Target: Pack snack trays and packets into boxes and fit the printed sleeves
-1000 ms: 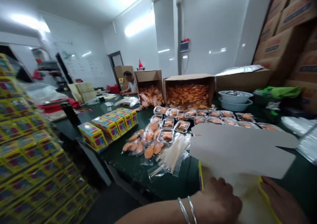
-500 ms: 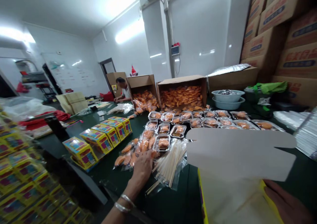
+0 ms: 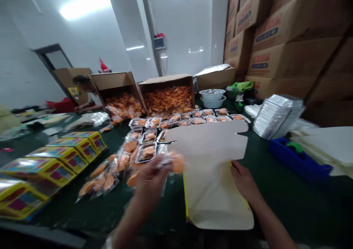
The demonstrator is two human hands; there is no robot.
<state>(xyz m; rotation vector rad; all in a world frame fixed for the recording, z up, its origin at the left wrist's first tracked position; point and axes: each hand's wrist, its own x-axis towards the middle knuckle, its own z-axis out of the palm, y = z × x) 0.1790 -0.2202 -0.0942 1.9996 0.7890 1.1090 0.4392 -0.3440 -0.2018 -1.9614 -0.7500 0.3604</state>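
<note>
My left hand (image 3: pixel 150 179), blurred by motion, is raised over the table and grips a clear packet of orange food (image 3: pixel 176 163). My right hand (image 3: pixel 244 181) holds the right edge of a flat, unfolded card box blank (image 3: pixel 211 175), which is grey on top with a cream and yellow lower part. Just left of the blank lie clear trays of orange food (image 3: pixel 146 152), and loose orange packets (image 3: pixel 99 183) spread below them. My left forearm hides part of that pile.
Yellow printed boxes (image 3: pixel 41 172) stand on the dark green table (image 3: pixel 275 219) at left. Open cartons of orange packets (image 3: pixel 165 98) sit at the back, near white bowls (image 3: pixel 212 98). Foil trays (image 3: pixel 277 116), a blue tray (image 3: pixel 298 159) and stacked cartons (image 3: pixel 281 58) are at right. A seated co-worker (image 3: pixel 85 91) is at the far end.
My view has swung right, shifting the table leftward in frame. My left hand has risen from the pile with a packet. My right hand now shows fully at the blank's right edge.
</note>
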